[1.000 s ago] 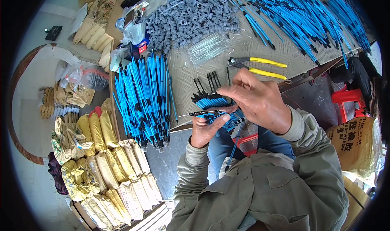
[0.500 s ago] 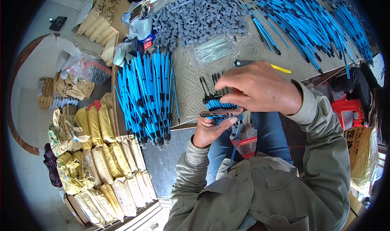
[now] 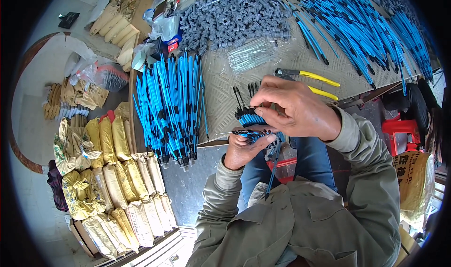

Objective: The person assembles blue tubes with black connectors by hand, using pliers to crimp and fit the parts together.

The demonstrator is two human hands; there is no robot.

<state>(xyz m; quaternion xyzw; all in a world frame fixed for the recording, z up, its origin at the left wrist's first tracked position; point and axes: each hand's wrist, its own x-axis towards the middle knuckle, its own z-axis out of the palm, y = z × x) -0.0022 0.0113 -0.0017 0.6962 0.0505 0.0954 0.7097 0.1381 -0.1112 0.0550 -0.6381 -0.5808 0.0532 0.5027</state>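
My left hand (image 3: 244, 150) is wrapped round a bundle of thin blue rods with black joints (image 3: 253, 120), held at the table's front edge above my lap. Black rod ends stick up on the far side, and one loose rod hangs below toward my jacket. A thin pale wire juts out to the left of my left fingers. Over the bundle's upper right, my right hand (image 3: 297, 108) is closed with thumb and forefinger together at the black ends. What the fingertips pinch is too small to make out. Yellow-handled pliers (image 3: 319, 78) lie just beyond my right hand.
A bunch of blue rods (image 3: 174, 107) stands at the table's left edge. Grey plastic fittings (image 3: 230, 20) are heaped at the back, with cut wires (image 3: 251, 55) in front. More blue rods (image 3: 357, 27) lie back right. Wrapped packages (image 3: 112, 187) are stacked left; a red stool (image 3: 401, 130) is right.
My right hand has drawn its fingers closer together and shifted slightly, uncovering more of the pliers. My left hand keeps its hold on the bundle. The view has shifted a little.
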